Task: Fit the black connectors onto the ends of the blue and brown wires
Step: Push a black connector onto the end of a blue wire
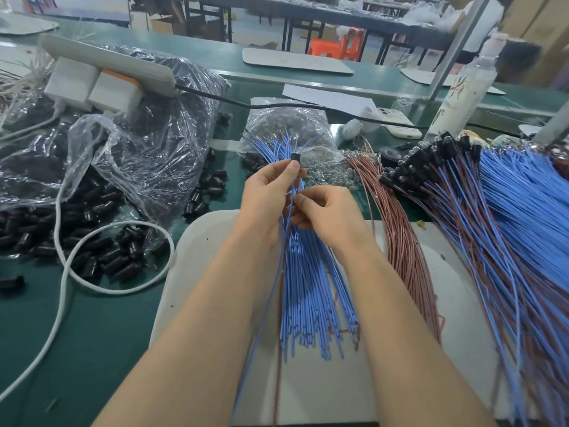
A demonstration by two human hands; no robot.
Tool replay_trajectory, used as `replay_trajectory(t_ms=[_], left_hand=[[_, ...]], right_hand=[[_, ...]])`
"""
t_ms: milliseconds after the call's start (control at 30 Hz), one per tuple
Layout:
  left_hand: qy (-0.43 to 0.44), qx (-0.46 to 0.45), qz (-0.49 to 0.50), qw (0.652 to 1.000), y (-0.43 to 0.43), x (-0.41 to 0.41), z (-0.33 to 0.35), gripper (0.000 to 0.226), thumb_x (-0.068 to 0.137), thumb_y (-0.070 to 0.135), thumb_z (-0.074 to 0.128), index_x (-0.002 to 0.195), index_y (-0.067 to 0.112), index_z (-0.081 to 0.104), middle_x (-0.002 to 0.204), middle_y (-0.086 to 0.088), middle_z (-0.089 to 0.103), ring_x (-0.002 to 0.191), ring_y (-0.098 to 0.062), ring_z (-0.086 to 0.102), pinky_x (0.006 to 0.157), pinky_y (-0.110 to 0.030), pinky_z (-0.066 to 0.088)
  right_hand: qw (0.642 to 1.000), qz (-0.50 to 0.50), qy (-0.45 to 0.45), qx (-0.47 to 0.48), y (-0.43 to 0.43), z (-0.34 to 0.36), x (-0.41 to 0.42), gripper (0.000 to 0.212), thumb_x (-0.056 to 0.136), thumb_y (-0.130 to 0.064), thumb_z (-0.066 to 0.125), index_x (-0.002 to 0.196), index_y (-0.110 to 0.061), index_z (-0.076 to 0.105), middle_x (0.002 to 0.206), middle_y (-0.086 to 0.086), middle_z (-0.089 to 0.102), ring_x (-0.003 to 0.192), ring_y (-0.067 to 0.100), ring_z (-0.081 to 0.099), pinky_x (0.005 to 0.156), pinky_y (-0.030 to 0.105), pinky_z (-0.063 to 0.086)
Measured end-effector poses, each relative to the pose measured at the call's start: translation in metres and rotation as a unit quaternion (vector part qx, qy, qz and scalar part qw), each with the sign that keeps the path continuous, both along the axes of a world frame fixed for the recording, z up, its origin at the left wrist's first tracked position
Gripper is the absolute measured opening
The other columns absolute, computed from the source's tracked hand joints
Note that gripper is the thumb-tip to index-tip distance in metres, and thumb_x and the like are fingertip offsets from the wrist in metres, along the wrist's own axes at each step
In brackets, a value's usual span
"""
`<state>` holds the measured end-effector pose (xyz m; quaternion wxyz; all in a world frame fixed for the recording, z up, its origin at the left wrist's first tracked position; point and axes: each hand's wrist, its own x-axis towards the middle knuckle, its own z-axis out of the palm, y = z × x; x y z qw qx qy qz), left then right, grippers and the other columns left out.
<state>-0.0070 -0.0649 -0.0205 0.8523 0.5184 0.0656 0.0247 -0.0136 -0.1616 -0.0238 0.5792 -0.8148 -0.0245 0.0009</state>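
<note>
Over the bundle of blue wires point(311, 291) lying on the desk's white board point(197, 241), the left hand point(271, 195) is pinching a black connector point(295, 157) — grip closed tight — while the right hand point(328, 217) is pinching a blue wire point(288, 211) just below it.

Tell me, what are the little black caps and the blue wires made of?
The black connectors look like hard, glossy plastic: light glints off them. The blue wires seem sleeved in smooth, matte plastic or rubber, since they bend easily; any metal inside is hidden.
</note>
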Motion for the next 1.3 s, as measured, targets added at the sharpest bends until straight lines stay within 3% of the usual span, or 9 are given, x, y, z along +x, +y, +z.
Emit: replay_trajectory(t_ms=[500,767,933,1200,1300], left_hand=[[0.014,-0.018,0.011,1.0,0.0005,0.0014,0.0001,0.01,0.093,0.013,0.058,0.084,0.014,0.062,0.081,0.001,0.066,0.047,-0.005,0.054,0.04,-0.017,0.04],[0.005,0.038,0.002,0.999,-0.0005,0.003,-0.0036,0.01,0.094,0.014,0.057,0.085,0.012,0.062,0.085,-0.002,0.066,0.058,-0.013,0.052,0.044,-0.022,0.043],[-0.006,0.045,-0.004,0.999,-0.0021,0.0024,-0.0035,0.01,0.093,0.012,0.058,0.085,0.011,0.063,0.083,-0.004,0.066,0.057,-0.012,0.054,0.046,-0.024,0.044],[-0.012,0.049,0.002,0.999,-0.0032,0.0016,-0.0023,0.009,0.093,0.011,0.058,0.085,0.013,0.062,0.086,-0.006,0.065,0.065,-0.015,0.056,0.046,-0.022,0.043],[-0.016,0.043,0.008,0.999,-0.003,0.0016,-0.0025,0.011,0.093,0.011,0.057,0.084,0.014,0.062,0.086,-0.005,0.066,0.07,-0.017,0.055,0.053,-0.025,0.044]], right_hand=[[0.997,0.033,0.033,0.059,0.0016,-0.002,-0.0001,0.024,0.096,0.0,0.047,0.079,-0.007,0.062,0.068,0.009,0.063,0.046,0.002,0.058,0.052,0.015,0.051],[0.999,-0.017,-0.003,0.037,0.0005,-0.0018,0.0003,0.023,0.093,-0.004,0.051,0.075,-0.008,0.065,0.063,0.002,0.064,0.046,0.003,0.057,0.053,0.018,0.051],[0.997,-0.062,-0.041,0.003,-0.0019,-0.0039,0.0021,0.016,0.091,-0.015,0.06,0.076,-0.017,0.064,0.067,-0.001,0.066,0.05,0.004,0.059,0.062,0.027,0.053],[0.998,-0.054,-0.037,0.014,-0.0003,-0.0074,0.0048,0.02,0.093,-0.01,0.058,0.075,-0.018,0.061,0.065,-0.002,0.065,0.049,0.005,0.06,0.067,0.033,0.056],[0.998,-0.052,-0.036,0.022,0.0004,-0.0082,0.0038,0.02,0.092,-0.01,0.059,0.074,-0.018,0.061,0.061,-0.003,0.064,0.048,0.005,0.06,0.069,0.036,0.056]])
